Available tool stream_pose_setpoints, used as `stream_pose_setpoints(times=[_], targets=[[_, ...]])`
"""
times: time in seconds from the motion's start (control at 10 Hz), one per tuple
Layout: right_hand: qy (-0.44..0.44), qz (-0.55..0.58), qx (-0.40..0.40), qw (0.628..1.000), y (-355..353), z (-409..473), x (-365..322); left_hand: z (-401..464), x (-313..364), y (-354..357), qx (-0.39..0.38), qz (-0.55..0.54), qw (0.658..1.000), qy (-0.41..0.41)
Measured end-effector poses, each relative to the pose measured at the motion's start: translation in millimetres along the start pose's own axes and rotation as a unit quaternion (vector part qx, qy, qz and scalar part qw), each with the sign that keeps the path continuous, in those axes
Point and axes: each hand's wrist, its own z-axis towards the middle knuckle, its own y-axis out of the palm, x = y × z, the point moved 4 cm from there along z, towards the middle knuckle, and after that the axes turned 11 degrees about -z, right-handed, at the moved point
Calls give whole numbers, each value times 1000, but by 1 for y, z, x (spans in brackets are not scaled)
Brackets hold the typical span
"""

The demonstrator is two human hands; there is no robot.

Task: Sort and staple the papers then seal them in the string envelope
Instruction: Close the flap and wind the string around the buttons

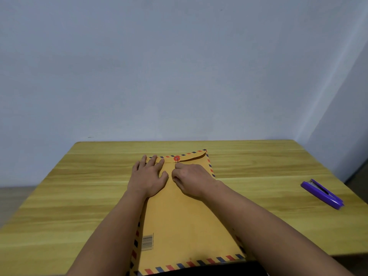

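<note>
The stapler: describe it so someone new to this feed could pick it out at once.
Start at the wooden table and go to its right edge, well clear of the envelope under both hands in the middle. The stapler lies there alone, flat and slanted. It is the only purple thing in view, with a strip of metal showing along its top.

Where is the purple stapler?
In the head view, the purple stapler lies on the wooden table near its right edge, apart from the envelope.
</note>
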Motion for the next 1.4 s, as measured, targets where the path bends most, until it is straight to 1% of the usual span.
stream_pose_setpoints(times=[0.2, 0.4, 0.6, 0.8, 0.9, 1.0, 1.2, 1.3, 1.4], targets=[[-23, 30, 45, 998, 6, -11, 4, -1, 1, -1, 2, -6, 1000, 1], [-14, 41, 39, 998, 5, -19, 15, -1, 1, -2, -1, -2, 1000, 1], [9, 41, 22, 999, 3, -28, 28, -2, 3, -3, -2, 0, 1000, 0], [32, 18, 5, 999, 2, -31, 41, -2, 3, -3, -1, -2, 1000, 0], [52, 28, -4, 998, 0, -28, 44, -1, 2, -3, -1, -2, 1000, -2], [86, 60, 3, 994, 1, -23, 39, -1, 2, -3, 0, -3, 1000, -1], [151, 141, 53, 977, 7, -17, 19, -1, 2, -3, 0, -10, 1000, 4], [160, 140, 63, 975, 5, -15, 15, -1, 1, -2, 5, -11, 1000, 8], [141, 116, 36, 983, 7, -16, 14, -1, 1, -2, 4, -11, 1000, 6]])
